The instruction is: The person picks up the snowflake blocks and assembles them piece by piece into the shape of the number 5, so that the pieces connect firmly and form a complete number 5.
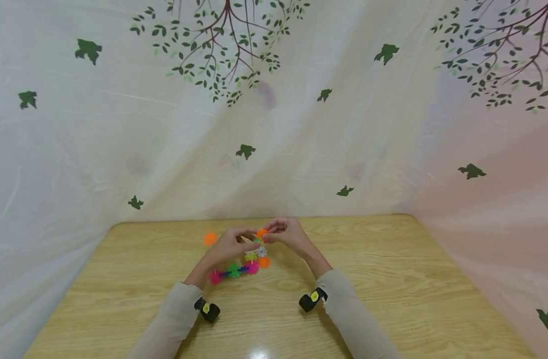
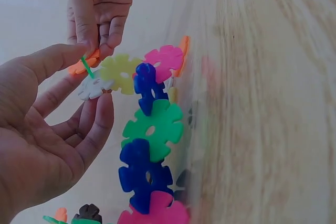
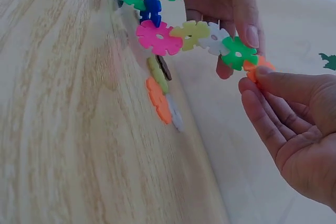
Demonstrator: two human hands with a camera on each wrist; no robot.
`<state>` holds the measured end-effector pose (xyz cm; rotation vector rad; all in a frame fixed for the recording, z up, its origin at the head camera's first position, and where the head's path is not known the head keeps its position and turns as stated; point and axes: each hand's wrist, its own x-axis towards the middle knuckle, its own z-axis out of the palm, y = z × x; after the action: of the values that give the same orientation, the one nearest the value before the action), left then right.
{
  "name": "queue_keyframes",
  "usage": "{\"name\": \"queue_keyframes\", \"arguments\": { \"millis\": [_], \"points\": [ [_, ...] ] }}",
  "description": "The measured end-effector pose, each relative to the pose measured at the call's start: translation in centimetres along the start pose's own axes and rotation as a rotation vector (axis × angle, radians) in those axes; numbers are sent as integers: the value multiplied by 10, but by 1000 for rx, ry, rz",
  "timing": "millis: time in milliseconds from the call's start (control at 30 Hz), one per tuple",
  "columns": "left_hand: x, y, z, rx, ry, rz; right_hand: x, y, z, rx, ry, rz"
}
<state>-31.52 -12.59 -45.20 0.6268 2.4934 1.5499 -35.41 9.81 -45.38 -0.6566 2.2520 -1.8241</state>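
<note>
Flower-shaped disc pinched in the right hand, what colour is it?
Orange; that flower-shaped disc shows best in the right wrist view.

Curtained-off nook: leaf-printed cloth (image 1: pixel 287 134) lines 3 sides of a table (image 1: pixel 390 269).

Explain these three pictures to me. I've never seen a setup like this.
There's no robot here: a person works bare-handed at a wooden table. The wide picture comes from a camera worn on the head. The two closer ones come from wrist cameras, one on the left, one on the right. The left hand holds a chain of colorful notched discs near one end; the right hand pinches the orange disc at that end. Loose orange, yellow, white and dark pieces lie on the table nearby.
</note>
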Motion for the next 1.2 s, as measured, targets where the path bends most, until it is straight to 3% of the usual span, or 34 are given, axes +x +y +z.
{"name": "queue_keyframes", "arguments": {
  "millis": [300, 533, 800, 1200],
  "points": [
    [0, -5, -7, -92, -9, -68, -1, -7, -9, -52, -74, 37],
    [0, -11, -13, -164, 7, -98, -4, -8, -12, -168, -216, 86],
    [1, -13, -15, -188, 10, -88, -8, -3, -3, -347, -416, 1],
    [1, -8, -13, -208, 39, -114, -2, 3, 3, -515, -497, -53]
  ]
}}
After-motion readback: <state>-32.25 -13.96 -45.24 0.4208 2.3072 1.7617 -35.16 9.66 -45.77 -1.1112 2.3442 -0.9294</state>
